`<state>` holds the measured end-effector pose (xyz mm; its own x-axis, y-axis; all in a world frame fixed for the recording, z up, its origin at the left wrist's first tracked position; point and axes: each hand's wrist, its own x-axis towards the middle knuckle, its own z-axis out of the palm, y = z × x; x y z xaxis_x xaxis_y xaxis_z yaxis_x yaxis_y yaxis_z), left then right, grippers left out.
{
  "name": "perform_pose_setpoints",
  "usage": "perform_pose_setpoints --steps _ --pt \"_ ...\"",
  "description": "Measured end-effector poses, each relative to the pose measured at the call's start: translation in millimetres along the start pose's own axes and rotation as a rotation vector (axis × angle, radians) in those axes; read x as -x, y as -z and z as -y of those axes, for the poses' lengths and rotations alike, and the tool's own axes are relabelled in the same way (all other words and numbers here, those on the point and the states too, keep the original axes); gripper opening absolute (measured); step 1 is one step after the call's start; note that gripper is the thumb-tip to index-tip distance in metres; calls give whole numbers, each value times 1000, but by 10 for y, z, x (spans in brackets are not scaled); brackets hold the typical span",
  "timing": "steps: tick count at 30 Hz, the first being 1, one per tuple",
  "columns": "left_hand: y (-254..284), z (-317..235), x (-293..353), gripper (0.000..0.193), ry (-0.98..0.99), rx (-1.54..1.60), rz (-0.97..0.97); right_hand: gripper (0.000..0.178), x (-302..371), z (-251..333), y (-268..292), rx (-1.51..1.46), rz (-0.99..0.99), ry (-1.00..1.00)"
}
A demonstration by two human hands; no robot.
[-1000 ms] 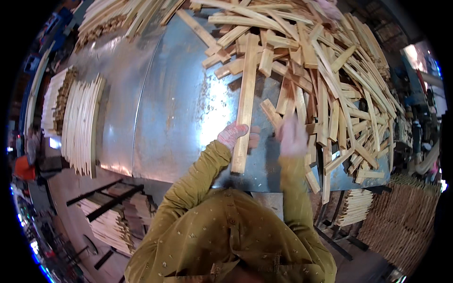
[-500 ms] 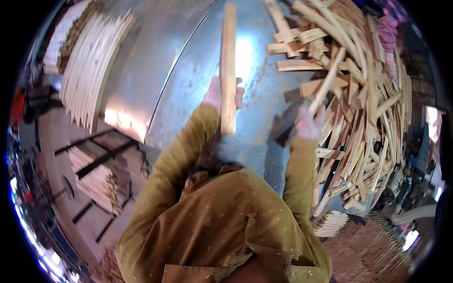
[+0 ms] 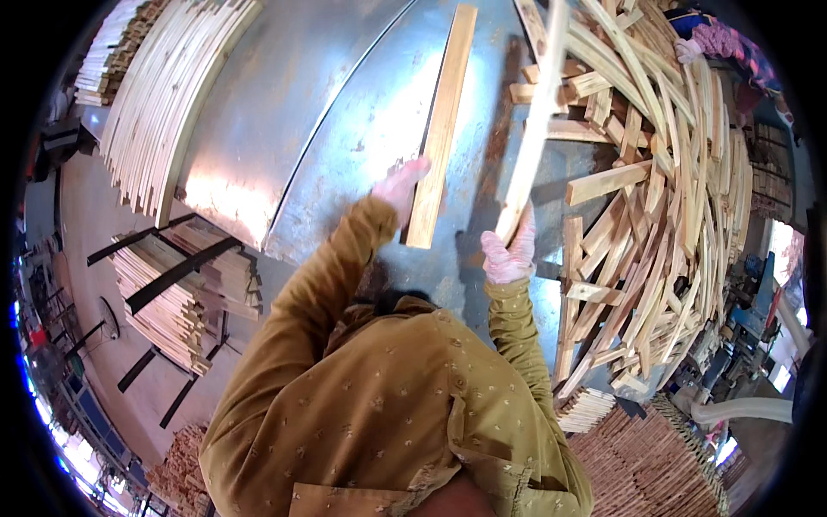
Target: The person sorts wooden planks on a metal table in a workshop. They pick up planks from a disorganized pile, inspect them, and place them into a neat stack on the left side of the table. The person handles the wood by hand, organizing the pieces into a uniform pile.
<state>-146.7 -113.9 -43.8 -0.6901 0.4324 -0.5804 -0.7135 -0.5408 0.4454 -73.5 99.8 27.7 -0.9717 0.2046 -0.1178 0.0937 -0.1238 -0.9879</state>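
On the metal table in front of me lies a flat wooden slat [image 3: 444, 129], tilted slightly to the right at its far end. My left hand [image 3: 402, 186] is at the slat's left edge, fingers stretched toward it and touching or almost touching it, not wrapped round it. A second, paler wooden slat [image 3: 541, 103] is in my right hand [image 3: 512, 250], gripped by its near end between thumb and fingers. That slat points away from me, raised off the table, and casts a shadow beside it.
A jumbled heap of wooden slats [image 3: 663, 198] covers the table's right side. Slats in a neat row [image 3: 177, 95] lie at the far left. Below them, more slats rest on a dark metal rack [image 3: 181, 271]. Another person's pink-sleeved arm [image 3: 719, 39] shows at the far right.
My right hand has drawn a slat from the heap and moved left with it. My left hand has loosened from the slat on the table, which now leans further right.
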Motion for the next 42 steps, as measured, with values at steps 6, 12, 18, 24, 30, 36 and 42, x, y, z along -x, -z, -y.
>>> perform_pose_setpoints --steps 6,12,18,24,30,36,42 --pt "-155 290 444 53 47 232 161 64 -258 251 -521 1018 336 80" --pt "-11 133 380 56 21 81 137 47 -1492 341 -607 1384 104 481" --pt "-319 -234 669 72 18 162 99 74 -3369 -62 -218 1695 -195 250" --pt "-137 -120 610 81 -239 -340 -37 71 -2566 449 -704 1256 231 -207" --pt "-627 -87 590 109 10 -1358 -348 63 -850 -302 -861 -9 275 -468" --pt "-115 -19 828 71 -258 -920 -310 43 -812 -734 -388 -456 166 -731" --pt "-545 -1860 411 51 -275 -1372 -762 36 -832 -370 -499 -208 181 -660"
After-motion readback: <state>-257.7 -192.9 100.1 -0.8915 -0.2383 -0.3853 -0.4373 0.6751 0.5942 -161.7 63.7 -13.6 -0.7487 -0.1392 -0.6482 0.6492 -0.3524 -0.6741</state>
